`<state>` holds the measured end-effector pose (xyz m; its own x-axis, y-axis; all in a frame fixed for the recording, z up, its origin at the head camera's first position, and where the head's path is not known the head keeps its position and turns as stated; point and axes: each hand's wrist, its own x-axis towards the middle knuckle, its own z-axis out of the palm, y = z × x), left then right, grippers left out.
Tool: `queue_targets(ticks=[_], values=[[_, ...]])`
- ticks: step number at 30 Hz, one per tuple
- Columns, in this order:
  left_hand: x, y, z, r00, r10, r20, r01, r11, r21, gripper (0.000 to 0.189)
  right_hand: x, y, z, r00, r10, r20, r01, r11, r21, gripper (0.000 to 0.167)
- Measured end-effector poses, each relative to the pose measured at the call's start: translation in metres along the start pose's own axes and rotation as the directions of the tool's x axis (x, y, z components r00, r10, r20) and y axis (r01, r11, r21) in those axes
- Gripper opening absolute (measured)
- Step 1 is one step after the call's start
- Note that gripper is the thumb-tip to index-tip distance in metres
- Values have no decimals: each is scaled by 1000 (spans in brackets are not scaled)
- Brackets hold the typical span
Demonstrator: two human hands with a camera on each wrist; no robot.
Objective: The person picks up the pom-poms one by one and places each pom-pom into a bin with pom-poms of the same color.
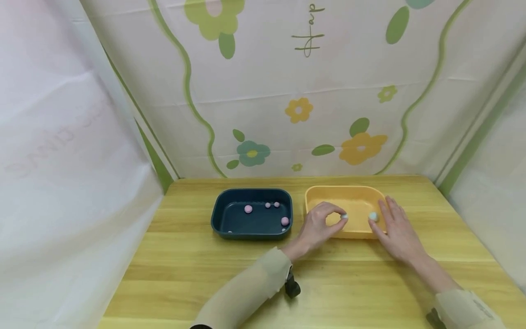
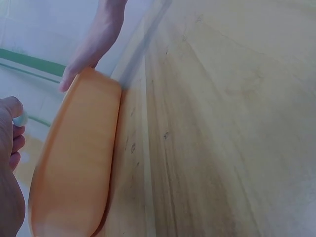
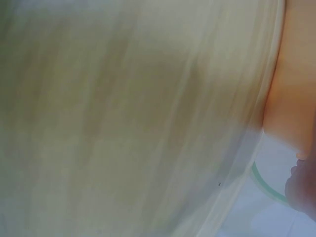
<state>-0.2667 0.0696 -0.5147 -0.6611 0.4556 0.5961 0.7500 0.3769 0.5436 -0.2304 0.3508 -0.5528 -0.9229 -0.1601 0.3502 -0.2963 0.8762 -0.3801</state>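
Observation:
Over the yellow tray (image 1: 328, 193), my left hand (image 1: 318, 224) pinches a small pale blue ball (image 1: 344, 216) between thumb and index finger. The same ball (image 2: 20, 119) shows at the fingertips in the left wrist view. My right hand (image 1: 397, 233) lies at the tray's right side, its fingers extended along the rim. Its thumb tip is right at a larger pale blue ball (image 1: 373, 216) inside the tray. In the right wrist view, only part of the right hand (image 3: 302, 190) appears, beside the tray's wall (image 3: 291, 94).
Left of the yellow tray stands a dark blue tray (image 1: 250, 236) with several pink balls (image 1: 248, 209) of different sizes in it. Both trays rest on a wooden table (image 1: 181, 269). A flower-printed white curtain (image 1: 255, 109) hangs behind and at the sides.

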Motion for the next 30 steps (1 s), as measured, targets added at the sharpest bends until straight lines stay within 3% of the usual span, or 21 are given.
queue_targets(ticks=[11,16,23,30], values=[[5,-1,-2,999,-32,2,32,999,15,13,1,-1,1,1000,-6,1,6,1000,-12,79],[6,-3,-2,1000,-20,-1,20,999,32,15,2,-1,2,1000,-9,-2,9,1000,-6,79],[3,1,-7,995,-47,84,42,997,63,25,-1,3,1,1000,-5,-9,5,1000,11,78],[-4,0,-14,993,17,116,-23,998,51,19,0,3,0,1000,1,4,-1,1000,6,79]])
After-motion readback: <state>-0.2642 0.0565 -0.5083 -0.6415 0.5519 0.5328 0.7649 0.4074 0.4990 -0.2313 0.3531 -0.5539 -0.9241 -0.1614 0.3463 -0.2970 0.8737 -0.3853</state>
